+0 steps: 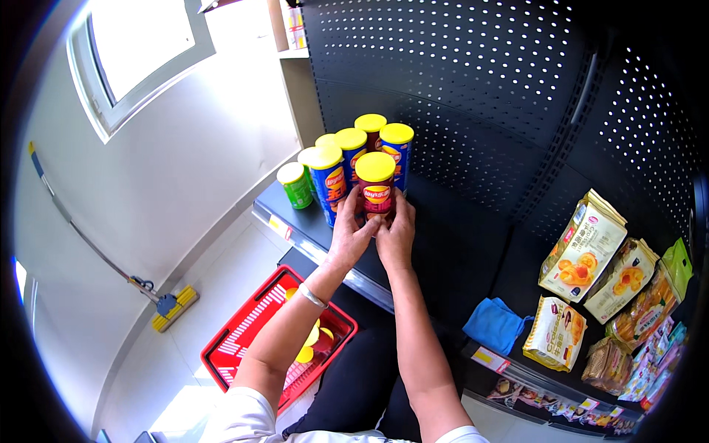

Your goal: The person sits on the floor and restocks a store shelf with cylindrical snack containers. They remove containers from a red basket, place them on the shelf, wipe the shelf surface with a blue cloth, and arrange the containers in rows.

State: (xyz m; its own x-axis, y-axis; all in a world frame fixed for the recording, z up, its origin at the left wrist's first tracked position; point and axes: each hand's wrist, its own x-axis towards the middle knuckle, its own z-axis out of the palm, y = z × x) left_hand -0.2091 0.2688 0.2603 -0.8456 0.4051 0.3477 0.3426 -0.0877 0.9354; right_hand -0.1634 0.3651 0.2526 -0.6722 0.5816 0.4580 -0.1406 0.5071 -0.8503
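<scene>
Between my two hands is a dark red Lay's chip canister with a yellow lid, upright at the front of a group on the black shelf. My left hand holds its left side and my right hand its right side, the thumbs close together in front. Blue canisters with yellow lids stand just left of and behind it. A blue one is at the back right, beside another dark red canister. Furthest left is a short green canister. The held canister's base is hidden by my hands.
A red shopping basket with yellow-lidded canisters is on the floor below the shelf. Right along the shelving lie a blue cloth, bagged croissants and other packaged breads. A yellow-headed mop leans against the left wall.
</scene>
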